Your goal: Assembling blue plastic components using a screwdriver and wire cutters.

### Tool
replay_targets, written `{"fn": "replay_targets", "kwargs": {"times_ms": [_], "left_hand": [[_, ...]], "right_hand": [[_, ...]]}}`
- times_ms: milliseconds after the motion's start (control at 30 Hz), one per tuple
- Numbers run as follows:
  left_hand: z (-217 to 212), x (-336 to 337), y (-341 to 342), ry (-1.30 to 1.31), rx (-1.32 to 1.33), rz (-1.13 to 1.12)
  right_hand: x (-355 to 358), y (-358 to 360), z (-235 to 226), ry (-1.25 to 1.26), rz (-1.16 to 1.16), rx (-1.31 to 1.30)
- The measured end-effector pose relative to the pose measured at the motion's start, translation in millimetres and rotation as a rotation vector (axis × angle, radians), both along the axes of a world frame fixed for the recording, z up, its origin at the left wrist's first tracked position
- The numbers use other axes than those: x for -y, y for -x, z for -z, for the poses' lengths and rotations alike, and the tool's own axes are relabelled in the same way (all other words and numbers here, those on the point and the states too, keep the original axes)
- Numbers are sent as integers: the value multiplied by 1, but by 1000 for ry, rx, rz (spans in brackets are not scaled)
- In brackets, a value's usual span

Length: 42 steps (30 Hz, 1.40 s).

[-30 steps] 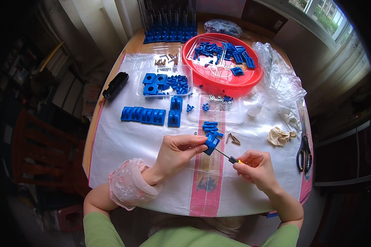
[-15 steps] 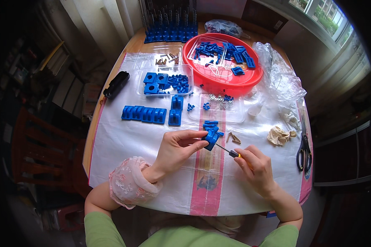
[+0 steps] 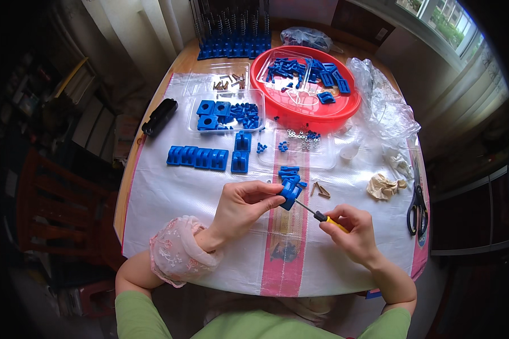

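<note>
Between the thumb and fingers of my left hand (image 3: 244, 204) is a blue plastic block (image 3: 290, 195), held above the table's pink stripe. My right hand (image 3: 352, 230) is closed round the yellow and black handle of a screwdriver (image 3: 328, 219). Its thin metal shaft points up and left, with the tip at the block's lower right side; whether it sits in a screw cannot be made out. Just beyond the block lie several small blue parts (image 3: 289, 170), partly covered by it. A few brass-coloured screws or pins (image 3: 322, 190) rest to the right.
Blue blocks (image 3: 197, 156) stand in a row at left. Behind them is a clear tray (image 3: 190, 121) of blue parts. A red basin (image 3: 353, 107) with more parts stands at the back, beside crumpled plastic (image 3: 383, 107). Black scissors (image 3: 417, 212) lie at the right edge.
My right hand has shifted slightly down and opened its fingers a little along the handle, showing more yellow. The block in my left hand has tilted slightly.
</note>
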<state>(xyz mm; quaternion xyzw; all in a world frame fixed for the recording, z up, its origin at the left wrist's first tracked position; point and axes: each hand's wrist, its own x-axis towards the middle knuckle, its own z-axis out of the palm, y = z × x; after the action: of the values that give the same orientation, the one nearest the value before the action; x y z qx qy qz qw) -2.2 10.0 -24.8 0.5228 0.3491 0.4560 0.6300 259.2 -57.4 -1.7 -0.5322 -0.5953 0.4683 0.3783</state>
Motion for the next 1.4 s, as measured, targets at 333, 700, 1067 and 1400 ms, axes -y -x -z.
{"fn": "replay_targets", "kwargs": {"times_ms": [333, 700, 1067, 1400], "left_hand": [[-8, -3, -1, -21, -70, 1], [-5, -1, -1, 35, -38, 13], [-2, 0, 1, -58, -57, 15], [-3, -6, 2, -3, -37, 37]], "right_hand": [[-7, -3, 4, -10, -11, 85], [-5, 1, -6, -667, -30, 598], [-7, -3, -9, 301, -62, -174], [-8, 4, -11, -137, -30, 105]]}}
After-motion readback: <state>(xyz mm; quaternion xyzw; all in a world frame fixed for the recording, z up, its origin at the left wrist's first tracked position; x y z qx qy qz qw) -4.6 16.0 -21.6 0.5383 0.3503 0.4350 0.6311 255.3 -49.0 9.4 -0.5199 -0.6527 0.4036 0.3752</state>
